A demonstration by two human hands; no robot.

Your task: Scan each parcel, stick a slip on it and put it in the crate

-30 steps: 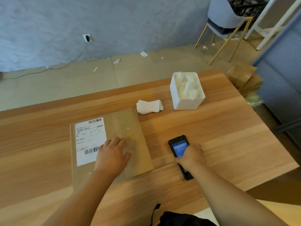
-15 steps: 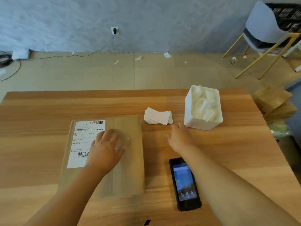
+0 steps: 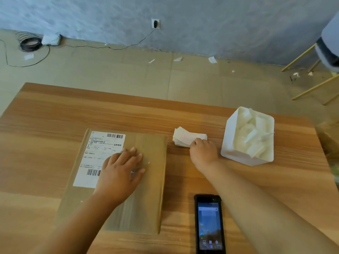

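A flat brown cardboard parcel lies on the wooden table, with a white shipping label on its left half. My left hand rests flat on the parcel, fingers spread and partly over the label. A small stack of white slips lies to the right of the parcel. My right hand has its fingers curled onto the stack's near right corner. The black handheld scanner lies screen up at the near edge, below my right forearm.
A white bin full of crumpled white backing paper stands right of the slips. Beyond the table, paper scraps dot the floor and a coiled cable lies there. A yellow-legged chair stands at the far right.
My right hand let go of the scanner, left it lying on the table, and moved forward to the stack of slips. My left hand stayed on the parcel.
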